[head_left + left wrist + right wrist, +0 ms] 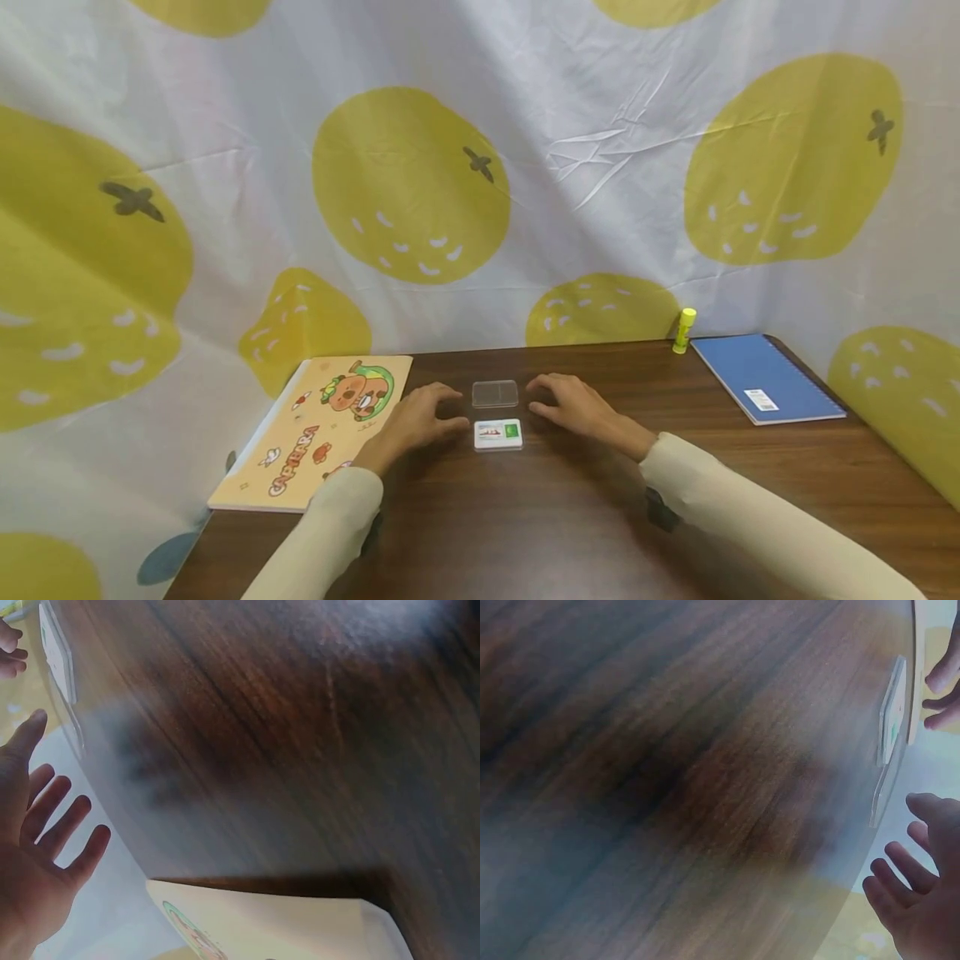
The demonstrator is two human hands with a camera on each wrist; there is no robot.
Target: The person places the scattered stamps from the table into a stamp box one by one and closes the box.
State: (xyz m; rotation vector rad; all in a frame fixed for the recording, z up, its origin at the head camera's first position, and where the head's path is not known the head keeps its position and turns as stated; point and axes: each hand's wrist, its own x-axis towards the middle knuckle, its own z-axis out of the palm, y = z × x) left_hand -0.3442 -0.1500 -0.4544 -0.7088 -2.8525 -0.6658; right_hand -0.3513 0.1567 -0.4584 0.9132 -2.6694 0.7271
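Two small flat objects lie between my hands on the brown table. The farther one is a clear plastic lid or shallow case (495,393). Nearer me is a flat case with a white card (497,433) bearing a red-and-grey picture and a green patch. My left hand (422,421) is just left of both, its fingers spread and holding nothing. To their right is my right hand (576,407), fingers loosely bent and nothing in them. In the left wrist view the left fingers (64,817) are apart; the right wrist view likewise shows spread right fingers (900,881).
At the left lies a cream capybara-print notebook (300,450), partly behind my left forearm. A blue spiral notebook (772,375) with a white label lies at the far right. Next to it a yellow-green glue stick (683,331) stands upright. A fruit-print curtain (600,200) hangs behind the table.
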